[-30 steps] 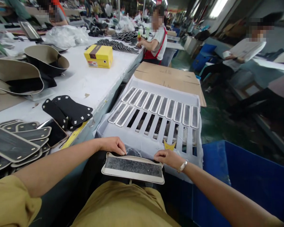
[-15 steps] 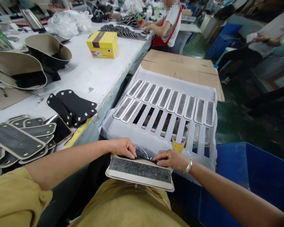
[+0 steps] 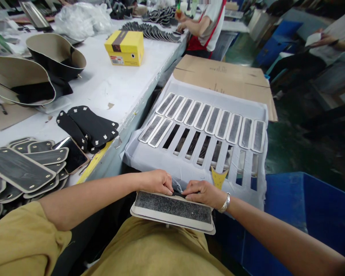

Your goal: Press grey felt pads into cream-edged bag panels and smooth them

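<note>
Above our lap: one framed panel (image 3: 172, 207), dark face up, pale border, held crosswise. Left hand (image 3: 161, 183): fingers bunched, pinching the panel's far edge. Right hand (image 3: 201, 191): thumb and forefinger pinching the same edge, just beside the left. Our hands sit so close, we judge, to work one short stretch of rim while our body steadies the near side. What the fingertips cover, we cannot tell.

Beyond the panel: one slotted rack (image 3: 136, 155), pale-covered; a far row of flat framed pieces (image 3: 214, 120), two more at the near row's left end, presumably spaced so none overlap. Toward its near edge: one yellow piece (image 3: 218, 178).

To our left, on the counter (image 3: 100, 86): one heap of eyeletted pieces (image 3: 20, 168), overlapping, likely to save room; one fan of black pieces (image 3: 94, 124); one phone (image 3: 73, 155) between them.

To our right: one blue bin (image 3: 284, 207), beside the rack.
</note>
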Action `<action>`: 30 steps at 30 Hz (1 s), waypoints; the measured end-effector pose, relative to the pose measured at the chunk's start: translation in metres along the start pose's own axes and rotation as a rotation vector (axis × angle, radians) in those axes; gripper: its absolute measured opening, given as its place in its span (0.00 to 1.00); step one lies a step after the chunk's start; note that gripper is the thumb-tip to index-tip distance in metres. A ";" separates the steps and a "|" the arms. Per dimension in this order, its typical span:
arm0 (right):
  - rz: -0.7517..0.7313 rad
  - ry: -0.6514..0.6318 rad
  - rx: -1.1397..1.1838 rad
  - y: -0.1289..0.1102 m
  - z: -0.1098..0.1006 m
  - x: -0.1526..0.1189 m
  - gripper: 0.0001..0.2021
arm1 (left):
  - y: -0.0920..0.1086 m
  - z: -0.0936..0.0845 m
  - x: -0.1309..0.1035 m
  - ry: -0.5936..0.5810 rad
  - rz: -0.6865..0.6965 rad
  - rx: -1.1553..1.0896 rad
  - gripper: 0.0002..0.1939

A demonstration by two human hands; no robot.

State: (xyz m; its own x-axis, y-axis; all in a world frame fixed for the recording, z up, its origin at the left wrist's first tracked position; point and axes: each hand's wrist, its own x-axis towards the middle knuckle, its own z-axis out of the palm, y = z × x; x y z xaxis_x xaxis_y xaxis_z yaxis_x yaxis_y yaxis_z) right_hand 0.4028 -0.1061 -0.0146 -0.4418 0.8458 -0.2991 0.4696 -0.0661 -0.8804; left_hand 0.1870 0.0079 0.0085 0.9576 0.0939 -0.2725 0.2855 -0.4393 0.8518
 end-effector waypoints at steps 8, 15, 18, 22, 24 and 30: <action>0.017 0.029 -0.073 -0.021 0.004 0.013 0.11 | 0.013 0.009 0.003 0.039 -0.019 0.330 0.08; 0.088 0.126 -0.165 -0.039 0.019 0.025 0.05 | 0.019 0.019 0.005 0.119 -0.163 0.415 0.10; 0.108 0.119 -0.174 -0.041 0.016 0.019 0.06 | 0.011 0.012 -0.006 0.106 -0.126 0.351 0.10; 0.132 0.087 -0.150 -0.029 0.002 -0.005 0.11 | -0.006 -0.006 -0.035 0.098 -0.175 0.113 0.09; 0.182 0.087 -0.100 -0.018 -0.005 -0.018 0.13 | -0.012 -0.014 -0.046 0.090 -0.234 0.040 0.10; 0.438 0.052 0.263 0.007 -0.012 -0.039 0.20 | -0.011 -0.021 -0.051 0.032 -0.280 0.031 0.11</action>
State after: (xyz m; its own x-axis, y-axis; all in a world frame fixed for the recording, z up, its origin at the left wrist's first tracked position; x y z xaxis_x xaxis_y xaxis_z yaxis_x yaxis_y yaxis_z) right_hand 0.4325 -0.1327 -0.0043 -0.2048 0.7339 -0.6476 0.3912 -0.5451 -0.7415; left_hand 0.1354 0.0264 0.0223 0.8427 0.2428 -0.4805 0.5378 -0.4194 0.7313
